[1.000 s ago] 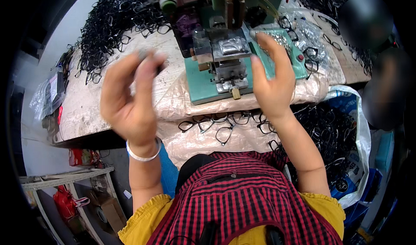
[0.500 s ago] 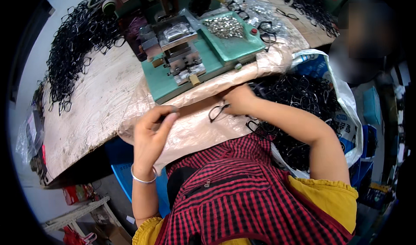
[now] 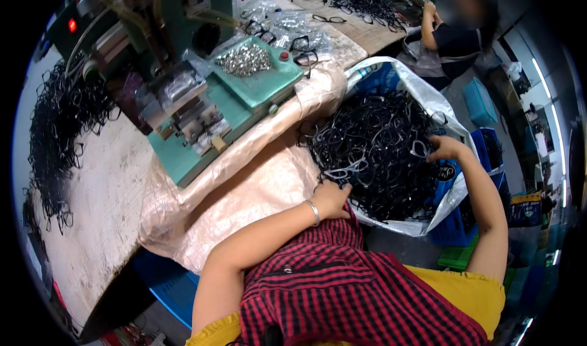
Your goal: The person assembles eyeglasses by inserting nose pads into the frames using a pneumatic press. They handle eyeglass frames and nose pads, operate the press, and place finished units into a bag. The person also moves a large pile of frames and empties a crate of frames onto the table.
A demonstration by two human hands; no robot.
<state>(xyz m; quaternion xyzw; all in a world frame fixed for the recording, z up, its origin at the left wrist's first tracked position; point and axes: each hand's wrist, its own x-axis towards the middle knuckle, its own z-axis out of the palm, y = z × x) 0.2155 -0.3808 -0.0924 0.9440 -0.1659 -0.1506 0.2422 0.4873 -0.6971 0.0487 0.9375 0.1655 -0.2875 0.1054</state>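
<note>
A white sack (image 3: 449, 202) beside the table is full of black eyeglass frames (image 3: 379, 144). My left hand (image 3: 330, 200), with a silver bangle on the wrist, is curled into the pile at the sack's near rim, just below a light-coloured frame (image 3: 343, 171). My right hand (image 3: 443, 148) reaches over the sack's far side, and its fingers pinch a frame in the heap. Both forearms cross a red checked apron (image 3: 342, 297) on my lap.
A green press machine (image 3: 202, 119) with a tray of small metal parts (image 3: 244, 58) stands on the table, partly on a tan plastic sheet (image 3: 244, 193). Piles of black frames (image 3: 61, 126) lie at the left and back. Another person (image 3: 452, 34) sits beyond the sack. Blue crates (image 3: 483, 101) stand on the right.
The view has swung right, from the machine to the sack. Both hands left the plastic sheet at the table's edge and went into the heap of frames in the sack.
</note>
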